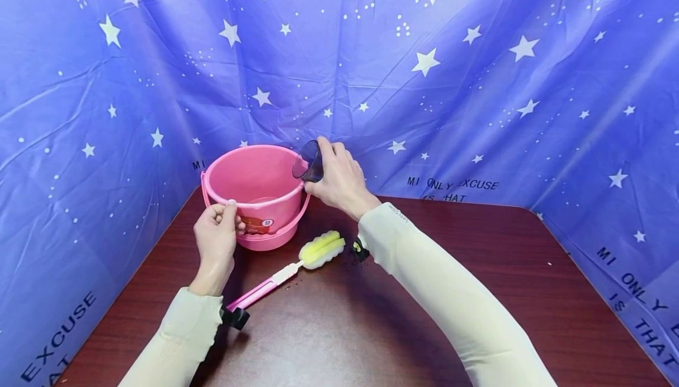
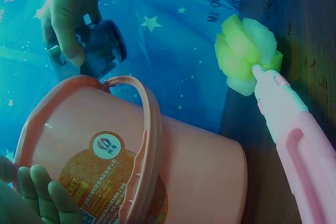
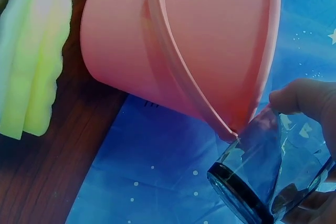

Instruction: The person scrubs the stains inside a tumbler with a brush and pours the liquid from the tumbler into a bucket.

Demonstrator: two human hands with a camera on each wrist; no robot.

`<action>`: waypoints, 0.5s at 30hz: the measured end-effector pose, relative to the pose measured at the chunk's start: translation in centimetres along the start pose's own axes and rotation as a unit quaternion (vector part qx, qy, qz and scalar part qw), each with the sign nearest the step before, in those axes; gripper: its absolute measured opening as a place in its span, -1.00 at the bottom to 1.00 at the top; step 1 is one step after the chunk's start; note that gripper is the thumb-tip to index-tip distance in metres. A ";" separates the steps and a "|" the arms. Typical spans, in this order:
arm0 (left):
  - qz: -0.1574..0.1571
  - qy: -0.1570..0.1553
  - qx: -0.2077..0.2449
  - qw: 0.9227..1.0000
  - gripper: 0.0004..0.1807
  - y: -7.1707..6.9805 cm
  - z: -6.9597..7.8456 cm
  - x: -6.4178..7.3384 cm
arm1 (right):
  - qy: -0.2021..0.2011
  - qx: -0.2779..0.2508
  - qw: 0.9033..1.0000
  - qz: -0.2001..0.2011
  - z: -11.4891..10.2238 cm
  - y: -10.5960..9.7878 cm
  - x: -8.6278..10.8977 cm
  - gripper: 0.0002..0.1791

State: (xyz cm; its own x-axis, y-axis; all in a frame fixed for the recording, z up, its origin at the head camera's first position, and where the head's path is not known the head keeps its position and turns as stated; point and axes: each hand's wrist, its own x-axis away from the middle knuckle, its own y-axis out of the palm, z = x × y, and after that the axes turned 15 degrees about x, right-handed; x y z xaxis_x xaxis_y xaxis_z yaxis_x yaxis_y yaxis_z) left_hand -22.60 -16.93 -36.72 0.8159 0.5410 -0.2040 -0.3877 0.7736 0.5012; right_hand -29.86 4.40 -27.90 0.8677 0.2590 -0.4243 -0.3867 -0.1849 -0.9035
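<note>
A pink bucket (image 1: 276, 213) stands on the table, its carrying handle (image 2: 151, 135) hanging down along the front. My left hand (image 1: 214, 234) pinches the near-left rim between thumb and fingers, the other fingers curled beside the label. Over at the right rim, my right hand (image 1: 342, 178) grips a dark, see-through glass cup (image 3: 257, 156). The cup is tilted, its mouth toward the bucket's inside and its thick base facing away. Some liquid seems to lie at the bucket's bottom, though this is hard to make out.
A bottle brush with a yellow and white sponge head (image 1: 320, 250) and pink handle (image 1: 254, 294) lies in front of the bucket. Water drops dot the dark wooden table (image 1: 424, 316) near it. A blue star-patterned curtain (image 1: 339, 69) hangs close behind the bucket.
</note>
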 end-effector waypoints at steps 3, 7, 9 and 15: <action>0.000 0.000 -0.001 1.000 -0.75 0.0 0.0 0.0 | -0.004 0.009 1.000 0.000 -0.1 -0.1 0.0 0.04; -0.001 0.000 0.002 1.000 -0.74 0.0 -0.1 0.0 | -0.016 0.026 1.000 0.009 -0.2 -0.1 0.0 0.01; -0.002 0.000 0.003 1.000 -0.74 0.0 -0.1 0.0 | -0.024 0.035 0.999 0.019 -0.2 0.0 -0.1 -0.02; -0.002 0.003 0.000 1.000 -0.74 0.0 -0.1 0.0 | -0.042 0.056 0.997 0.036 -0.4 0.0 -0.1 -0.07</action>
State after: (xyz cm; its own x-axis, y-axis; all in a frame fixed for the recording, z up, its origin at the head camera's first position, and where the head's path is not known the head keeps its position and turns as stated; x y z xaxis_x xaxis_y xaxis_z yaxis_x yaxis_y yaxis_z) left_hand -22.64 -16.92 -36.76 0.8148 0.5403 -0.2101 -0.3850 0.7753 0.5006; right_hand -29.78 3.96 -27.87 0.8089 0.3279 -0.4880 -0.4839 -0.1000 -0.8694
